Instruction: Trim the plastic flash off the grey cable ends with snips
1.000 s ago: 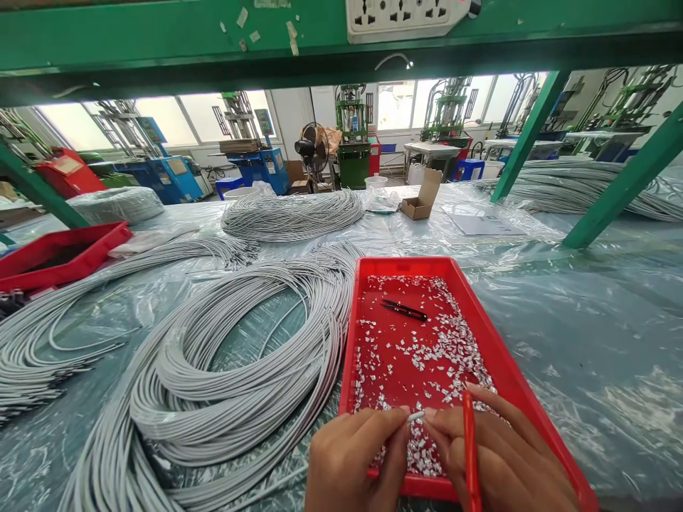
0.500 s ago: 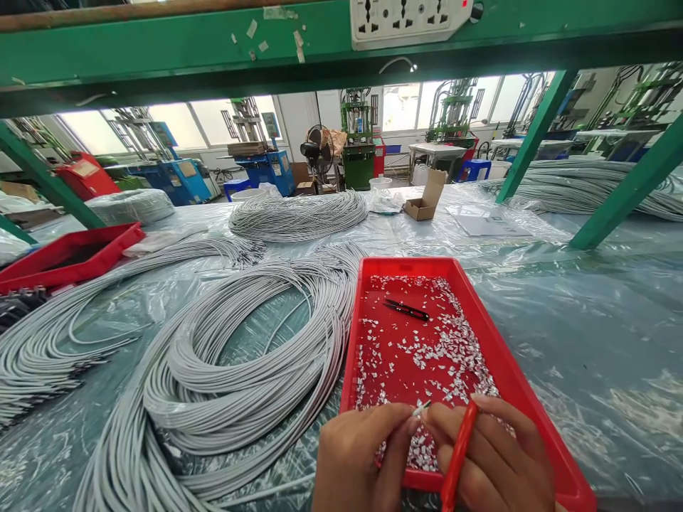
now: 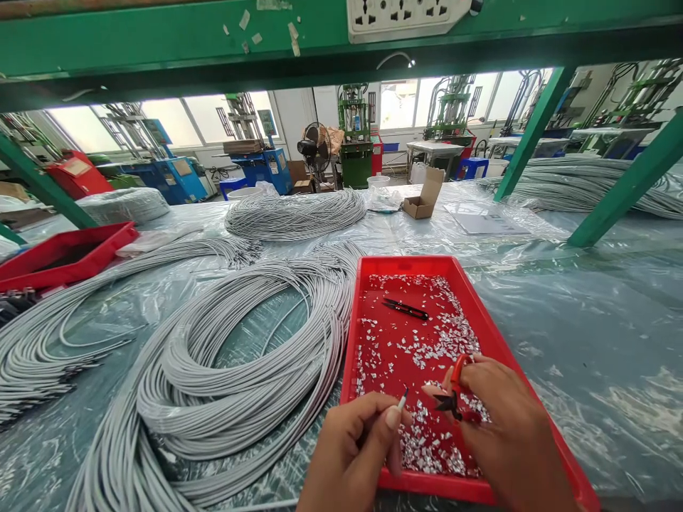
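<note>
Over the shallow red plastic tray (image 3: 512, 355), a thin grey wire end (image 3: 404, 399) is pinched by the left hand (image 3: 352, 455) fingers; red-handled snips (image 3: 453, 387) are gripped by the right hand (image 3: 506, 441), so offcuts land inside.

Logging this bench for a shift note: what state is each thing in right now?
Left hand: pinching a cable end over the tray.
Right hand: gripping red-handled snips, blades near the cable end, apart from it.
Red tray: flat on the table, strewn with silvery scraps.
Black snips: lying loose in the tray.
Cable coil: lying looped beside the tray.
Cardboard box: open.
</note>
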Demonstrator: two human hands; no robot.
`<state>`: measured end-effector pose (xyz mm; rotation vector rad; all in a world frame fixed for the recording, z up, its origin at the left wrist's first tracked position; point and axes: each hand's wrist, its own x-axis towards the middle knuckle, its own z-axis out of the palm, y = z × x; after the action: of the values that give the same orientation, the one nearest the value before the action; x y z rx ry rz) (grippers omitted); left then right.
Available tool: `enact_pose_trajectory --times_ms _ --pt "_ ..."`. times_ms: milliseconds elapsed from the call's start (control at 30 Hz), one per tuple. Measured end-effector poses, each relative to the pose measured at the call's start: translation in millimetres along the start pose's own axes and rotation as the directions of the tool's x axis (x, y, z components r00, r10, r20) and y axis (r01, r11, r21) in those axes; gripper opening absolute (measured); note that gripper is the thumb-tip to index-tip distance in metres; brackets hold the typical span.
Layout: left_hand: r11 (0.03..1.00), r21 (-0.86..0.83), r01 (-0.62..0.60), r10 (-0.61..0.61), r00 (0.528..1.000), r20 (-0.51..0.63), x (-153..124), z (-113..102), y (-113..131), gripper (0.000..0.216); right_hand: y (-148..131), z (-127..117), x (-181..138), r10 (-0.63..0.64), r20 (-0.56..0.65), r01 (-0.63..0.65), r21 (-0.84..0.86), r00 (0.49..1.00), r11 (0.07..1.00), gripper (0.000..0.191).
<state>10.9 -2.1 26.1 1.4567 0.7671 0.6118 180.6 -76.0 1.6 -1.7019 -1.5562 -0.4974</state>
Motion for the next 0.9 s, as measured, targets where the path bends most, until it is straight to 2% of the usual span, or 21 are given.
enact_pose_trajectory --times_ms 167,233,300,367,467,600,667,733,833,900 --pt "1.000 -0.019 0.012 -0.012 1.000 -0.001 -0.6 -0.4 0.2 0.033 1.9 4.7 -8.1 0.145 0.088 -0.154 0.107 0.985 0.982 0.015" --pt "0.999 -0.037 0.018 -0.018 1.000 -0.003 -0.8 -0.5 -0.8 0.032 -3.2 4.9 -9.4 0.249 0.124 -0.270 0.201 0.961 0.942 0.015" --pt "0.998 -0.057 0.018 -0.019 1.000 -0.003 -0.8 -0.5 -2.2 0.033 -13.0 3.7 -7.1 0.389 0.200 -0.436 0.337 0.899 0.835 0.010" --pt "0.998 -0.058 0.008 -0.008 1.000 0.008 -0.8 -0.8 -3.5 0.035 -24.9 2.0 -2.1 0.469 0.287 -0.549 0.486 0.835 0.680 0.010" --pt "0.999 -0.038 -0.003 0.004 0.999 0.038 -0.9 -1.5 -4.7 0.035 -38.7 1.0 5.1 0.446 0.319 -0.539 0.629 0.836 0.560 0.013" --pt "1.000 -0.030 0.001 0.000 0.999 0.044 -1.2 -2.3 -4.6 0.033 -43.7 3.0 7.0 0.426 0.320 -0.518 0.685 0.846 0.512 0.021" --pt "1.000 -0.022 0.005 -0.004 0.999 0.043 -1.3 -2.4 -4.5 0.034 -42.9 3.8 5.7 0.406 0.313 -0.499 0.694 0.859 0.519 0.023" --pt "1.000 -0.015 0.010 -0.009 0.999 0.053 -1.4 -2.3 -5.1 0.033 -41.3 4.1 4.8 0.344 0.290 -0.445 0.681 0.893 0.581 0.021" --pt "0.999 -0.026 0.022 -0.019 0.997 0.079 -1.3 -1.7 -8.1 0.033 -38.8 4.9 5.5 0.191 0.153 -0.245 0.601 0.970 0.760 0.022" --pt "0.999 -0.043 0.032 -0.029 0.996 0.086 -1.3 -1.0 -10.6 0.034 -37.8 6.4 6.8 0.080 0.023 -0.080 0.526 0.997 0.847 0.023"
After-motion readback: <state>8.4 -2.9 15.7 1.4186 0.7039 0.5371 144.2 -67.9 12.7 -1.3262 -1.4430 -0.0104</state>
